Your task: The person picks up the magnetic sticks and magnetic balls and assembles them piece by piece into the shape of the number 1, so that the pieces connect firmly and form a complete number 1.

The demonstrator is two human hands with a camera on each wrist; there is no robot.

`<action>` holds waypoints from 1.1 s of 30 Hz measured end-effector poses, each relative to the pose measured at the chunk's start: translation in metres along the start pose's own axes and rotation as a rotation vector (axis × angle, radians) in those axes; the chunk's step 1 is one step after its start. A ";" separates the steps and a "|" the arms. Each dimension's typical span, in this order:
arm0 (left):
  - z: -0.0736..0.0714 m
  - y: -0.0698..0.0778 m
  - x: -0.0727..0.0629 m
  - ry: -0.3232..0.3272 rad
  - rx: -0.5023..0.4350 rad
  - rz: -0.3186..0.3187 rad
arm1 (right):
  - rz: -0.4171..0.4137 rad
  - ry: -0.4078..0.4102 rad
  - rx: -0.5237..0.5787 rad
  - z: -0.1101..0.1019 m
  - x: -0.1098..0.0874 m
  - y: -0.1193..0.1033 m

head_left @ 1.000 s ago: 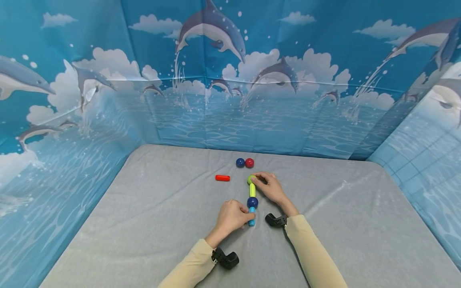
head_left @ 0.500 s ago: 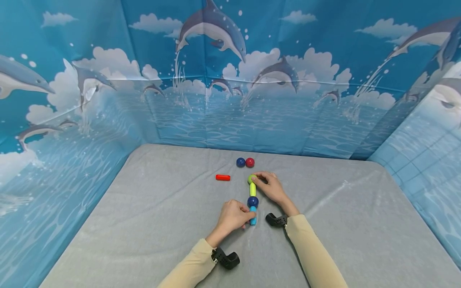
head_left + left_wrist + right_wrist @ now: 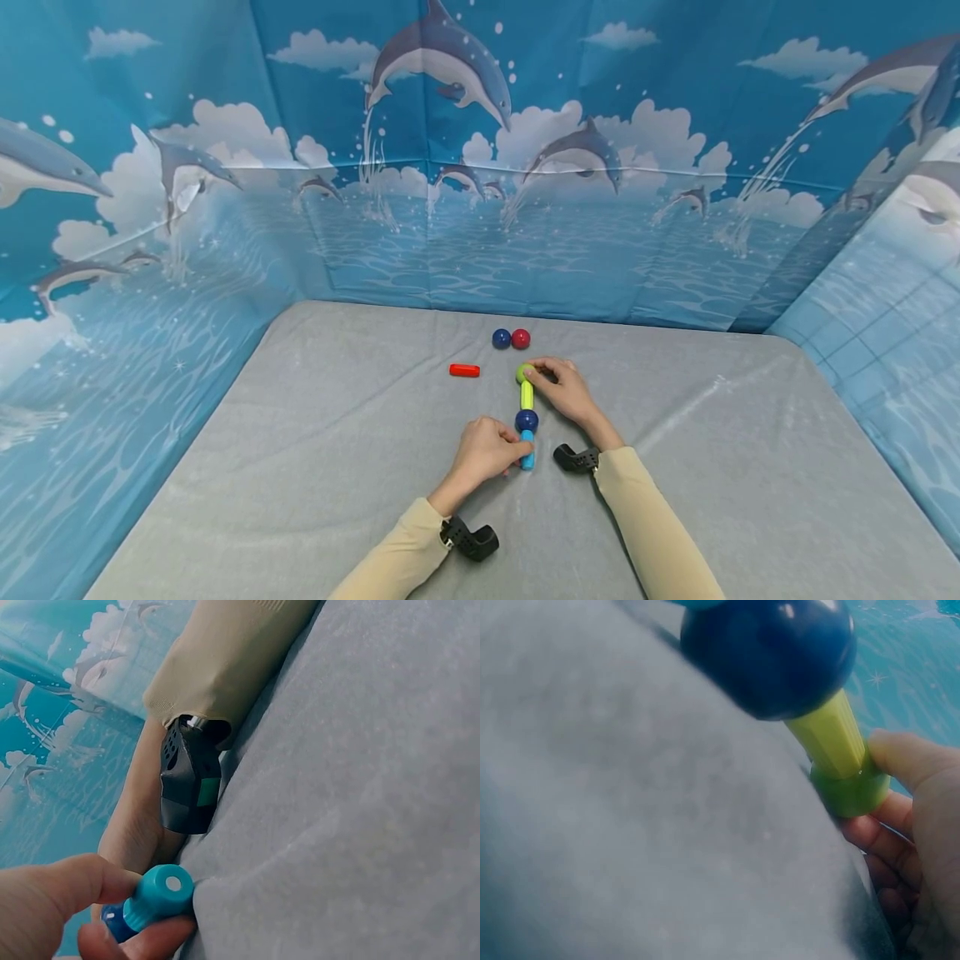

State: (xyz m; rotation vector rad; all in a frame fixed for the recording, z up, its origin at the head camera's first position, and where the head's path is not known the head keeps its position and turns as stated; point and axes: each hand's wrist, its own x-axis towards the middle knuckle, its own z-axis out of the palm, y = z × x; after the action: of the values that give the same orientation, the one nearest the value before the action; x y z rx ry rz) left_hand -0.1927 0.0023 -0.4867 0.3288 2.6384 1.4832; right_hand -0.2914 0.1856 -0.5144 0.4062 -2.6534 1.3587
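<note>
A straight chain of toy building pieces lies on the grey cloth in the head view. From far to near it runs through a green ball (image 3: 522, 374), a yellow-green rod (image 3: 527, 396), a dark blue ball (image 3: 527, 421) and a light blue rod (image 3: 528, 462). My left hand (image 3: 483, 451) pinches the light blue rod between thumb and fingers; its end with a pale round dot (image 3: 173, 884) faces the left wrist camera. At the far end, my right hand (image 3: 567, 393) grips the green ball, thumb on one side and fingers on the other, as the right wrist view shows.
Beyond the chain, a second dark blue ball (image 3: 501, 338) and a red ball (image 3: 521, 338) sit side by side. A red rod (image 3: 464, 370) lies to the left of the green ball. Dolphin-print curtains (image 3: 480, 242) rise around the grey cloth-covered table (image 3: 337, 417).
</note>
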 end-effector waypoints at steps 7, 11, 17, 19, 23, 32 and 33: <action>0.001 -0.001 0.000 0.005 -0.001 -0.006 | -0.042 0.035 -0.013 0.002 0.000 0.003; 0.000 -0.001 0.000 0.008 0.001 -0.005 | -0.023 0.021 -0.005 0.001 0.001 0.002; -0.001 0.001 -0.001 0.017 0.006 0.000 | -0.001 0.004 -0.004 -0.001 0.000 -0.002; -0.001 0.001 0.000 0.020 0.008 0.003 | 0.002 0.003 -0.001 -0.001 -0.001 -0.002; 0.001 0.000 0.000 0.022 0.007 0.017 | -0.007 0.018 0.032 -0.003 -0.002 -0.003; 0.001 -0.001 0.000 0.045 0.010 0.024 | 0.003 0.123 0.139 -0.003 -0.008 -0.005; 0.001 -0.001 0.000 0.044 0.011 0.027 | 0.008 0.133 0.140 -0.004 -0.009 -0.006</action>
State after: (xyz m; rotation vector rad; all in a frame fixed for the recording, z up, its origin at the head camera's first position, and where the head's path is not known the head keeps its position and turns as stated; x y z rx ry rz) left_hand -0.1928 0.0028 -0.4881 0.3375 2.6877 1.5017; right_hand -0.2812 0.1871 -0.5099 0.3087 -2.4662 1.5228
